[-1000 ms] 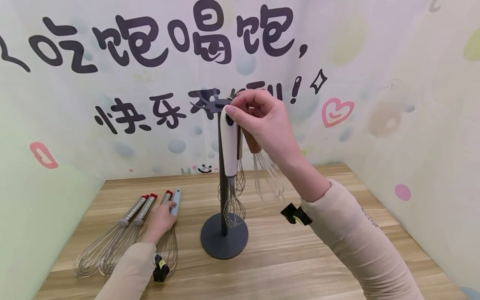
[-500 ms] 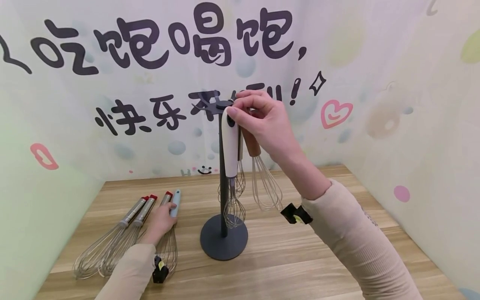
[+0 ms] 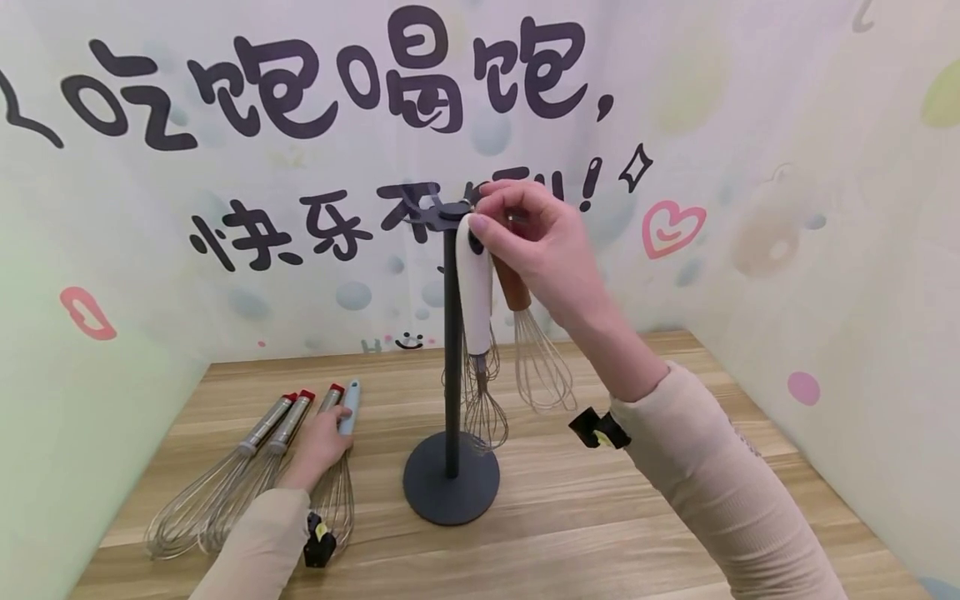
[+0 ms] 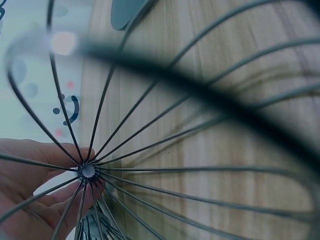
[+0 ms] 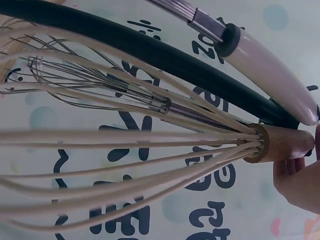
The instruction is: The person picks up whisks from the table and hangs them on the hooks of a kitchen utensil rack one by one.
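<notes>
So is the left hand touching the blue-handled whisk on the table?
Touching. The head view shows the left hand with its fingers lying against the blue-handled whisk, no gap between them.

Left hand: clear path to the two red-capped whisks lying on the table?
Probably yes. The left hand holds the blue-handled whisk; the red-capped whisks lie right beside it on the table, nothing between, though that hand is occupied.

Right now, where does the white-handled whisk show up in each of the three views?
Head: white-handled whisk hangs at centre from the top of the dark stand, the right hand at its top end.
Left wrist: not in it; only the wires of another whisk fill the picture.
Right wrist: upper right, its handle runs diagonally above the stand's pole.
Shared landmark: the dark stand, in head and right wrist.
</notes>
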